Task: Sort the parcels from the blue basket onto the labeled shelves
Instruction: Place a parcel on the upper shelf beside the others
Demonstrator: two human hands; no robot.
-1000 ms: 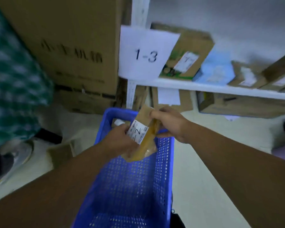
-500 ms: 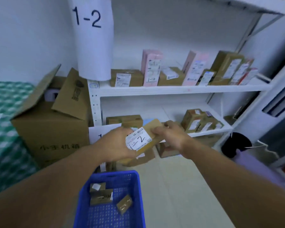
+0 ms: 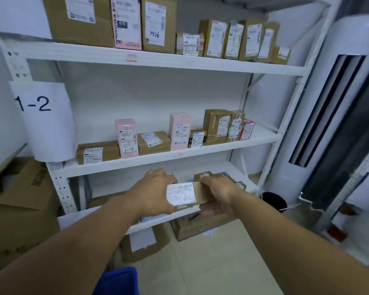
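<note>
We read "1-2" in large dark figures on the white paper sheet (image 3: 43, 120) hanging at the left. On the top shelf (image 3: 158, 60), a brown box (image 3: 159, 24) has "7436" handwritten on its label. On the middle shelf (image 3: 179, 154), the left pink box (image 3: 127, 138) carries a handwritten "1-2". The label of the held parcel (image 3: 185, 195) shows a barcode and a large handwritten "2"; the mark before it is unclear. Finer print is blurred.
</note>
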